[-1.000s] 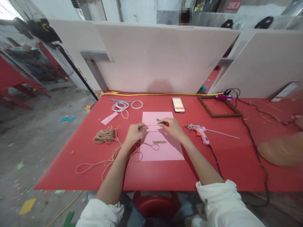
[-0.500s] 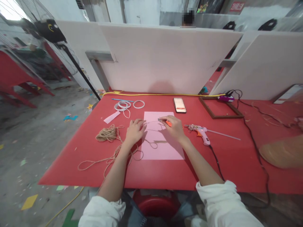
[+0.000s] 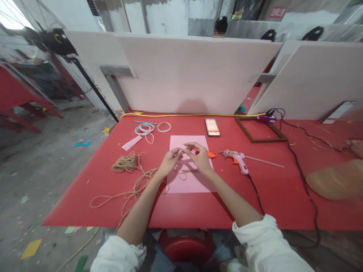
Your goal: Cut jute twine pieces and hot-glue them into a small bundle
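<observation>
My left hand (image 3: 170, 162) and my right hand (image 3: 200, 158) hang over a pink paper sheet (image 3: 190, 183), fingertips nearly meeting, pinching what looks like a thin strand of jute twine. Orange-handled scissors (image 3: 211, 154) lie just beyond my right hand, their blades hidden beneath it. A coil of jute twine (image 3: 127, 163) sits left of the sheet, with loose loops (image 3: 136, 190) trailing past my left wrist. A short twine piece (image 3: 181, 175) lies on the paper under my hands. A pink hot glue gun (image 3: 239, 162) rests right of the sheet.
White cord rings (image 3: 164, 127), a pink paper strip (image 3: 132, 142) and a phone (image 3: 212, 127) lie at the back of the red table. A wooden frame (image 3: 261, 130) stands back right. Black cords and a yellow cable (image 3: 193, 115) run along the table.
Both hands have lifted from the paper and come together at the fingertips. My right hand has moved off the orange scissors handle, which now shows more.
</observation>
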### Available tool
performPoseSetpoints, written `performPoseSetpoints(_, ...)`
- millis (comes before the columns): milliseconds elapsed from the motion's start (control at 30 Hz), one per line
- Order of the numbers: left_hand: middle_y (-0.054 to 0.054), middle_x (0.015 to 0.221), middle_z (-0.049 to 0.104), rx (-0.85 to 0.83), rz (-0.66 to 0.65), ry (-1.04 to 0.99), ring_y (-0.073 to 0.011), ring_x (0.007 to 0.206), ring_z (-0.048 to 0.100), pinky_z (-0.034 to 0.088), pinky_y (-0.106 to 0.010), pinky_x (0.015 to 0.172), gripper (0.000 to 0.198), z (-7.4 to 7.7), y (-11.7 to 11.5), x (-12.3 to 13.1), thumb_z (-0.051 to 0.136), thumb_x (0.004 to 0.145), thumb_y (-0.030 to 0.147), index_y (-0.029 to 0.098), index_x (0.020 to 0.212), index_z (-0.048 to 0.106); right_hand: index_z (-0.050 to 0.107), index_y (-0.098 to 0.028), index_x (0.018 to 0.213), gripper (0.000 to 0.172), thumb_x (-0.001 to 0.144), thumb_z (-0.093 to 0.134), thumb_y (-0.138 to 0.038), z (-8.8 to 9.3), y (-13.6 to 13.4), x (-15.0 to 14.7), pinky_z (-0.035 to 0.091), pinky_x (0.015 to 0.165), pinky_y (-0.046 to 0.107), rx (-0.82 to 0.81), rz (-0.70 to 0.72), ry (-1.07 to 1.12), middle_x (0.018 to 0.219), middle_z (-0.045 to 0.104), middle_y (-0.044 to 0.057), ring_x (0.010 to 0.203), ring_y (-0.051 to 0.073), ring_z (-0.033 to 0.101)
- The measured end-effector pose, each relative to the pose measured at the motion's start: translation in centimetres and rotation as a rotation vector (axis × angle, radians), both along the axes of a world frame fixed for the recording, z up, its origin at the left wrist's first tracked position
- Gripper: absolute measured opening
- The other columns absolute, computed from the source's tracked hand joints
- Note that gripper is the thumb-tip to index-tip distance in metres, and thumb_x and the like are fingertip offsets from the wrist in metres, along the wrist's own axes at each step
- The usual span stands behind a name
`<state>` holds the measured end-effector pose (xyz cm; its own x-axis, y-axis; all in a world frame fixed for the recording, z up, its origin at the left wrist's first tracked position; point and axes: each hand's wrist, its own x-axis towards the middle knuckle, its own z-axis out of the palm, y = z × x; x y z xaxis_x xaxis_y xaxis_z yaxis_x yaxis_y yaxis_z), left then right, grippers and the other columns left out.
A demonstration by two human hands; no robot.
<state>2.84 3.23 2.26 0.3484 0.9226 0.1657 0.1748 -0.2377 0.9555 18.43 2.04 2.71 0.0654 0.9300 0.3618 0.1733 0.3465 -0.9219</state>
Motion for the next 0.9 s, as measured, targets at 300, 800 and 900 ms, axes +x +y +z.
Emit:
performPoseSetpoints(300, 0.008, 0.048, 0.042, -0.126, 0.16, 0.114, -0.0117, 0.041, 0.05, 0.033, -0.022, 0.045, 0.034, -1.7, 0.3, -0.5, 0.048, 0.091, 0.051, 0.02, 0.08, 0.059, 0.072, -0.017, 0.115, 0.036, 0.098, 0.053, -0.043, -1.7, 1.0, 7.2, 0.047, 0.091, 0.046, -0.07, -0.292, -0.874, 0.12, 0.067, 0.017, 0.112, 0.032, 0.055)
performPoseSetpoints(800, 0.001, 0.058, 0.059, 0.109, 0.329, 0.446, -0.0146, 0.056, 0.055, 0.035, -0.025, 0.06, 0.033, -1.3, 0.5, -1.3, 0.045, 0.097, 0.035, 0.019, 0.081, 0.07, 0.065, -0.016, 0.115, 0.034, 0.103, 0.045, -0.042, -0.7, -1.0, 8.3, 0.04, 0.075, 0.033, -0.017, -0.181, -1.148, 0.097, 0.074, 0.011, 0.087, 0.025, 0.065)
performPoseSetpoints(900, -0.004, 0.07, 0.069, 0.173, 0.35, 0.597, -0.0175, 0.068, 0.062, 0.037, -0.027, 0.065, 0.032, -1.1, 0.5, -1.2, 0.044, 0.098, 0.029, 0.019, 0.08, 0.069, 0.067, -0.022, 0.124, 0.038, 0.102, 0.047, -0.045, 0.1, -2.3, 8.6, 0.043, 0.076, 0.031, 0.108, -0.071, -1.053, 0.109, 0.076, 0.008, 0.093, 0.024, 0.068)
